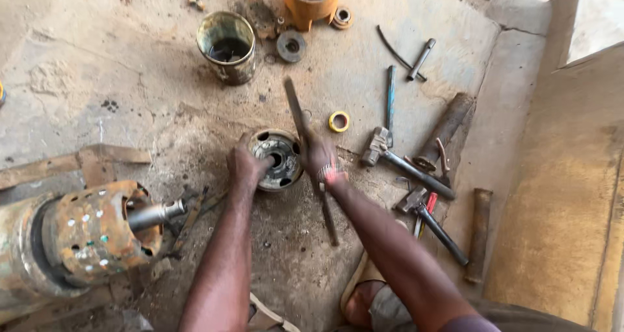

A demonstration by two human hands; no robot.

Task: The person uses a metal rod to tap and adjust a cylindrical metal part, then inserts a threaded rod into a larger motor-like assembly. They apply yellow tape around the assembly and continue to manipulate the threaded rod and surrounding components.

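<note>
outdoors, stained concrete floor (130, 91) — tools strewn, raised step (520, 111) right

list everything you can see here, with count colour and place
round metal part: 1, grey, floor centre
flat bar: 1, dark, over the round part
tin can: 1, tarnished, top centre
orange housing: 1, top edge
tape roll: 1, yellow, right of centre
hammers: 2, dark, right
rusty pump body: 1, brown, lower left
pipe pieces: 2, rusty, right
left hand: on the round part
right hand: gripping the flat bar
</note>
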